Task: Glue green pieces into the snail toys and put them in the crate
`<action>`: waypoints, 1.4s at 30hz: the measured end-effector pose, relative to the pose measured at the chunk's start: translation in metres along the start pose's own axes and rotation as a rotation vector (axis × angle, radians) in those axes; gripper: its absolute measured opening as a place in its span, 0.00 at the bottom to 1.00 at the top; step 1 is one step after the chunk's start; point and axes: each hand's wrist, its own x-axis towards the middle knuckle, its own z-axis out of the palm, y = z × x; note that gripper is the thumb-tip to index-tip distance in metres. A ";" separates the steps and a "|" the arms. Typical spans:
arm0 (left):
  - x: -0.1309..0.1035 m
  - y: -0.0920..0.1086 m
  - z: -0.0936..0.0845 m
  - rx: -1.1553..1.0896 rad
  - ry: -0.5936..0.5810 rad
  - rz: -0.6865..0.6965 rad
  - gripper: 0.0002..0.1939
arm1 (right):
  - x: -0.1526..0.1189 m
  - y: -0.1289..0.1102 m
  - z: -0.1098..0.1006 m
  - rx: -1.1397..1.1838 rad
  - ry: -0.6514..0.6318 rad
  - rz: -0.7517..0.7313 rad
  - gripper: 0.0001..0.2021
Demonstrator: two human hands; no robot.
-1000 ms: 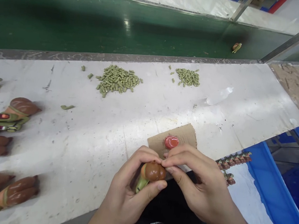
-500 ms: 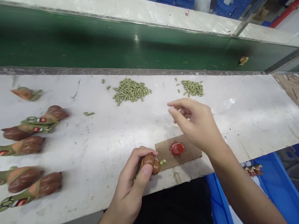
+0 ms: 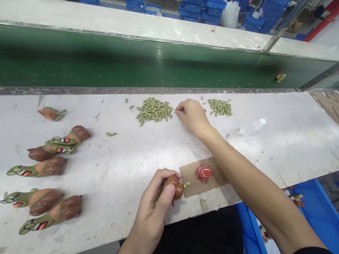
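My left hand (image 3: 156, 209) is closed around a brown-and-green toy figure (image 3: 174, 184), over the front of the table. The figure's rounded glossy brown part faces up, and a small green piece (image 3: 186, 185) sticks out at its right; the rest is hidden by my fingers. My right hand (image 3: 192, 115) reaches across the table, thumb and fingertips pinched together at the right edge of a pile of small green pieces (image 3: 154, 110). Whatever lies between those fingertips is too small to make out. Below my right forearm, a small red cup (image 3: 204, 172) stands on a piece of cardboard (image 3: 192, 188).
Several similar toy figures (image 3: 69, 208) lie at the left of the white table (image 3: 117, 185). A smaller green pile (image 3: 220, 107) is at the right. Behind runs a green conveyor belt (image 3: 103, 64) carrying one figure (image 3: 280, 77). A blue bin (image 3: 321, 219) with figures stands at lower right.
My right hand has moved left and away from me to the larger green pile, and its fingers have closed to a pinch. My left hand still holds the toy figure. The camera view has shifted.
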 end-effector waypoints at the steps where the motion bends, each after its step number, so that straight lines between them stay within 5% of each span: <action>1: 0.000 0.000 0.000 0.003 0.001 -0.005 0.20 | -0.004 0.000 -0.003 0.021 -0.002 -0.003 0.12; 5: -0.003 0.006 0.000 -0.005 0.008 -0.044 0.21 | -0.042 -0.006 -0.025 0.167 -0.025 -0.011 0.07; 11: 0.000 0.017 0.007 0.051 0.011 -0.011 0.18 | -0.144 -0.017 -0.061 0.782 -0.115 -0.044 0.01; 17: 0.013 0.023 0.021 0.155 -0.120 0.143 0.08 | -0.208 -0.018 -0.064 0.715 -0.089 -0.044 0.11; 28: 0.011 0.020 0.030 0.188 -0.230 0.106 0.08 | -0.237 -0.012 -0.069 0.684 -0.001 0.056 0.09; 35: -0.003 0.007 0.017 0.178 -0.082 -0.011 0.13 | -0.227 0.004 -0.065 0.409 0.113 -0.010 0.08; 42: -0.008 0.008 0.015 0.237 -0.070 -0.045 0.12 | -0.229 0.005 -0.059 0.221 0.106 -0.086 0.09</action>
